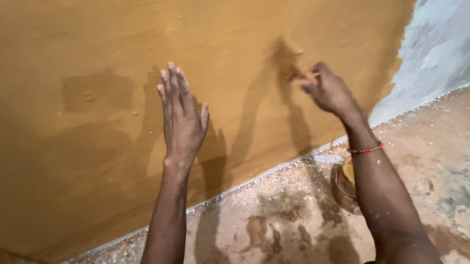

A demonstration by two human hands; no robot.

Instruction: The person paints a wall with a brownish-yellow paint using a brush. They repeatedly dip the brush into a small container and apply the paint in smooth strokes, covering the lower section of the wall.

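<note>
My left hand (180, 118) rests flat against an ochre-painted wall (84, 59), fingers straight and pointing up, holding nothing. My right hand (329, 92) is closed on a small paintbrush (299, 71), whose bristle end is blurred and touches the wall just above and left of the fingers. A red bead bracelet (366, 150) sits on my right wrist. Shadows of both hands fall on the paint.
A bare whitish-grey stretch of wall (442, 38) begins at the right, past the paint's edge. A round bowl of ochre paint (344, 184) stands on the stained, speckled floor (281, 225), partly hidden behind my right forearm.
</note>
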